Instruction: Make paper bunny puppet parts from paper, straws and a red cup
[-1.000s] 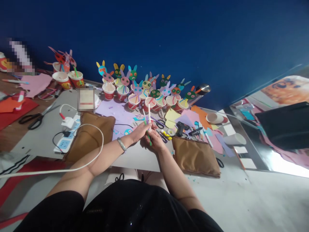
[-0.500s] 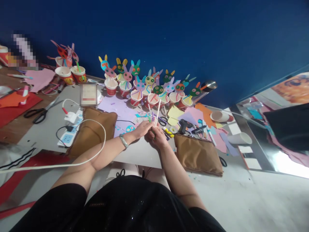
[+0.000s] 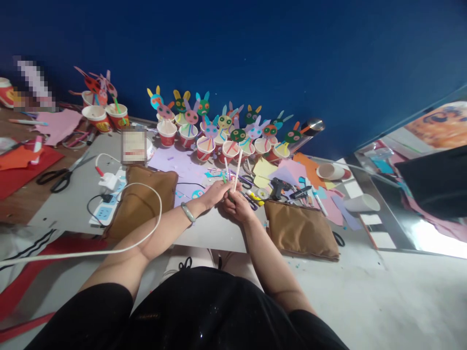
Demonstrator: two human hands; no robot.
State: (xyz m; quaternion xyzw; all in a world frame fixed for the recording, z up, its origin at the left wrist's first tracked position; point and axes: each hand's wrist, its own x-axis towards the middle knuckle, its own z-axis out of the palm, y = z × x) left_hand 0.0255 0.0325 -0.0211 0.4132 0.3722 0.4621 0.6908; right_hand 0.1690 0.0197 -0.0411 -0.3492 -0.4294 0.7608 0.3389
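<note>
Sticks [image 3: 238,170], slim, white, straw-like, clasped by right hand [image 3: 239,206]; left hand [image 3: 218,194] touching them (cannot tell if gripping); colourful paper rabbits [image 3: 191,116] in red-and-white paper cups [image 3: 167,138] look finished, sticks loose.

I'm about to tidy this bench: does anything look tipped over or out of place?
Yes. A cup lies on its side by the orange paper, odd because the bunny cups stand upright. The white cord also crosses in front of the left forearm, where it might snag.
</note>
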